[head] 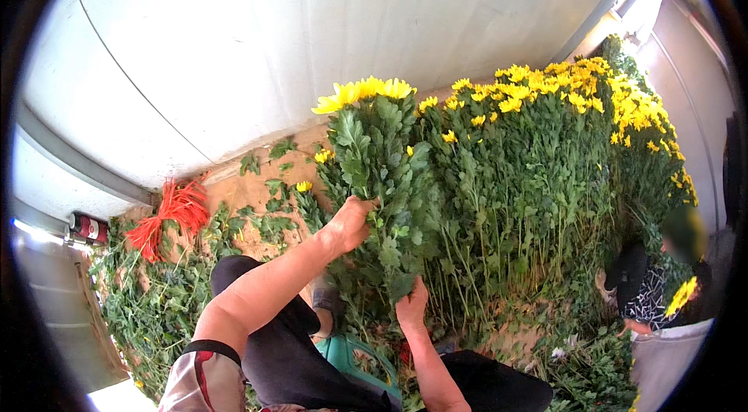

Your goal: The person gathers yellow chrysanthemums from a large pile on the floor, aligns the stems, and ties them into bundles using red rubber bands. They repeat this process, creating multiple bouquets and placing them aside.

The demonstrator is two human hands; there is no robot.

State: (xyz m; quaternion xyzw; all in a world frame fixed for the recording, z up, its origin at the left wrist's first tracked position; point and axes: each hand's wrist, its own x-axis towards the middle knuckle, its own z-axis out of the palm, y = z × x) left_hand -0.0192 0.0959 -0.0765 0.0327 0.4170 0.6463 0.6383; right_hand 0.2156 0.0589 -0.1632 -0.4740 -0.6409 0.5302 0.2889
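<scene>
A bunch of yellow chrysanthemums (383,160) stands upright before me, its blooms level at the top and its leafy stems below. My left hand (352,224) is closed around the stems at mid height. Lower down, my right hand (412,301) grips the leafy lower part of the same bunch. Leaves hide most of the fingers of both hands. To the right of the bunch, a dense row of cut yellow chrysanthemums (520,178) leans against the pale wall. One small loose chrysanthemum (304,186) lies just left of the bunch.
Red plastic ties (175,216) lie in a bundle at left, near a dark can (87,229). Stripped leaves (158,301) cover the floor. Beneath me is a teal plastic stool (356,356). At far right, another person (648,289) sits beside the flowers. A pale wall (327,20) closes the far side.
</scene>
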